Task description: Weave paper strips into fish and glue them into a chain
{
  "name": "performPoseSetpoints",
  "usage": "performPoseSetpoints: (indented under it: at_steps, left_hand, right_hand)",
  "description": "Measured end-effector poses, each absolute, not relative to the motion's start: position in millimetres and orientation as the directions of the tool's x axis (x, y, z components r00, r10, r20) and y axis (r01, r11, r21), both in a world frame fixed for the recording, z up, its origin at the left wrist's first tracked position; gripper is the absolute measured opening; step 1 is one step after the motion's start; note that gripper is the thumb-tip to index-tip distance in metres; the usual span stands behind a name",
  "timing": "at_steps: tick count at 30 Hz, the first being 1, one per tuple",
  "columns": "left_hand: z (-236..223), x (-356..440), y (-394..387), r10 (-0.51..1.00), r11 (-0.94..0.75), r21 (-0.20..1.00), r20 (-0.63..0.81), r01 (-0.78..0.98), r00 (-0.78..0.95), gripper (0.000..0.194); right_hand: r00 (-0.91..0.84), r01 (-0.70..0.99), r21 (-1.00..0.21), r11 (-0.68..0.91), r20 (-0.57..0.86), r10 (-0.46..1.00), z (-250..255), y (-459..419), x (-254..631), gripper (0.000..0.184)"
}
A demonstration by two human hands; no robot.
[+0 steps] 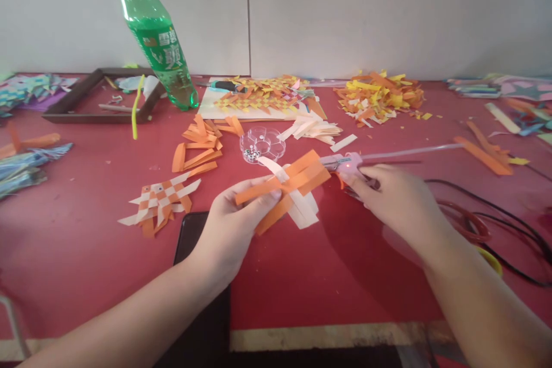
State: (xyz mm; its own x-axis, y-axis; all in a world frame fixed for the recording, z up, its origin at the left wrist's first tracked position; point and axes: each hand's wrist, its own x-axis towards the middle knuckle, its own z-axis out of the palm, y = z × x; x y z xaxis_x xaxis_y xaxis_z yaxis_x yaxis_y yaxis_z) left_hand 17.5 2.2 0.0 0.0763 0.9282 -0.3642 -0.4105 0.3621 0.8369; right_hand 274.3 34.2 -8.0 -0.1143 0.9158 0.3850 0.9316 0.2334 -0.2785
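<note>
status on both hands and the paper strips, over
Left hand holds crossed paper strips. Right hand grips pink glue gun. Dark slab partly hidden by left wrist.

- Left forearm (142, 305), bare, slants up from the lower left toward the middle.
- Left hand (239, 215) is pinched, thumb (264, 206) uppermost, most of the other fingers hidden.
- Right forearm (478, 293), bare, angles inward from the lower right.
- Right hand (394, 198) curls in a grip, its back turned upward, apart from the left.
</note>
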Motion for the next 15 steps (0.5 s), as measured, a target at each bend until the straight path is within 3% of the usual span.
performPoseSetpoints:
  at_steps: [3,5,7,10,13,15]
  left_hand:
    - [-2,17,-1,0.913,0.407,0.843,-0.377,-0.351,0.153,0.014]
    - [-2,18,-2,0.901,0.431,0.844,-0.388,-0.320,0.192,0.013]
    - [-1,18,-3,0.889,0.449,0.846,-0.391,-0.288,0.238,0.013]
    - [2,19,-3,0.866,0.467,0.858,-0.394,-0.215,0.309,0.011]
    - [5,20,-3,0.840,0.475,0.870,-0.404,-0.131,0.361,0.009]
    - [5,21,-4,0.831,0.470,0.878,-0.404,-0.093,0.381,0.009]
  right_hand:
    - [-0.057,0.958,-0.208,0.200,0.543,0.838,-4,31,266,0.014]
    - [-0.041,0.891,-0.304,0.337,0.685,0.727,2,23,257,0.006]
    - [-0.107,0.762,-0.385,0.521,0.718,0.688,7,13,247,0.011]
    - [-0.177,0.597,-0.568,0.567,0.596,0.783,10,-1,234,0.016]
    - [-0.140,0.426,-0.821,0.380,0.355,0.924,10,-7,227,0.015]
    - [-0.150,0.315,-0.910,0.269,0.232,0.961,11,-9,224,0.017]
